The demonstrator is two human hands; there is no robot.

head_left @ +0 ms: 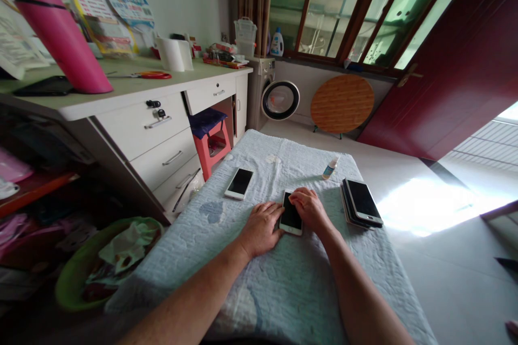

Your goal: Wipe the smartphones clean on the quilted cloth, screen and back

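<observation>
A white smartphone (pixel 291 221) with a dark screen lies flat on the cloth-covered table in front of me. My left hand (pixel 259 230) grips it along its left edge, fingertips at the upper side and thumb near the lower corner. Over the upper right of the screen, my right hand (pixel 309 208) is closed in a pinch. A small orange piece (pixel 292 201) shows at its fingertips, pressed to the glass; its kind is unclear. Another white smartphone (pixel 239 183) rests to the left. At the right sits a stack of phones (pixel 363 202), and behind it stands a small spray bottle (pixel 330 168).
A pale blue quilted cloth (pixel 283 151) covers the table. To the left are a desk (pixel 141 135) with drawers, a red stool (pixel 212 145) and a green basket (pixel 76 275). A washing machine (pixel 259 78) with its door ajar and a round wooden board (pixel 342 103) stand beyond.
</observation>
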